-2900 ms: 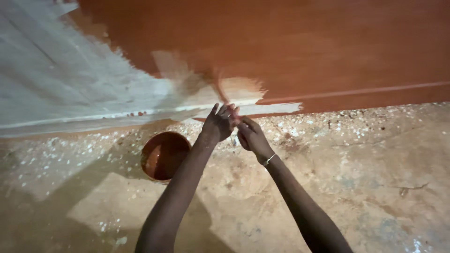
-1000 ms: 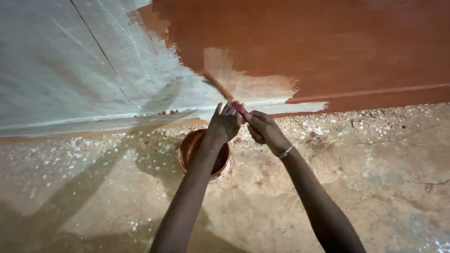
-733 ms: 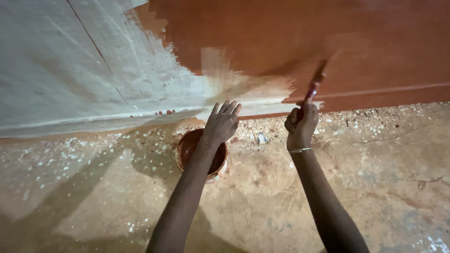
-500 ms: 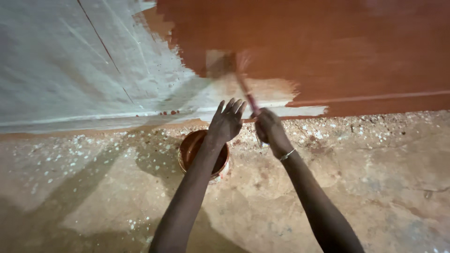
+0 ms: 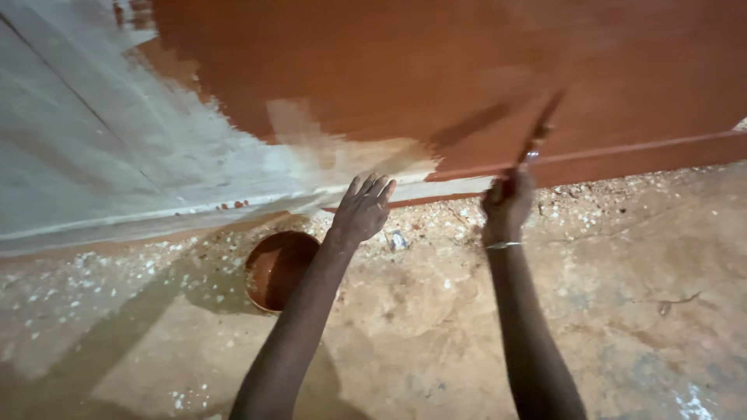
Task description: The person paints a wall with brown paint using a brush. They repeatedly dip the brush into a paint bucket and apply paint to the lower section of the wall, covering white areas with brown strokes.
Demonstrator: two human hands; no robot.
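My right hand [image 5: 507,204] grips a paintbrush [image 5: 538,136], whose bristles rest on the red-brown painted part of the wall [image 5: 467,70], low down near the raised strip at its base. My left hand [image 5: 362,208] is held out flat with fingers spread, holding nothing, just in front of the pale unpainted patch [image 5: 342,159] of the wall. A round tub of red-brown paint [image 5: 278,268] stands on the floor below and left of my left forearm.
The left part of the wall [image 5: 85,140] is bare grey-white. The concrete floor [image 5: 436,327] is stained and strewn with white chips along the wall's foot. A thin bracelet [image 5: 503,246] sits on my right wrist.
My right hand has swung the brush from the middle, next to my left hand, out to the right along the wall. My left hand stays spread by the pale patch.
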